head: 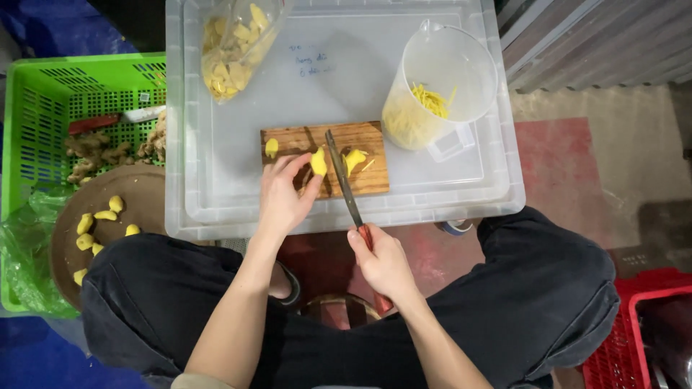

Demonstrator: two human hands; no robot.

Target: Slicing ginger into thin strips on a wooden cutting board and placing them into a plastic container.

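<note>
Support: upturned clear plastic storage bin point(216, 209), used as a work surface.
On it: wooden cutting board point(324, 158), near edge, bearing peeled yellow ginger pieces point(272, 147); clear plastic bag of ginger slices point(234, 47), far left; clear measuring jug point(440, 86) holding yellow ginger strips, far right, just beside the board's corner.

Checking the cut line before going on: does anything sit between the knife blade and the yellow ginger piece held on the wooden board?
Nothing visible does. The long dark knife blade lies right beside the peeled yellow ginger piece, which the left hand pinches on the small wooden cutting board. The right hand grips the handle.
</note>
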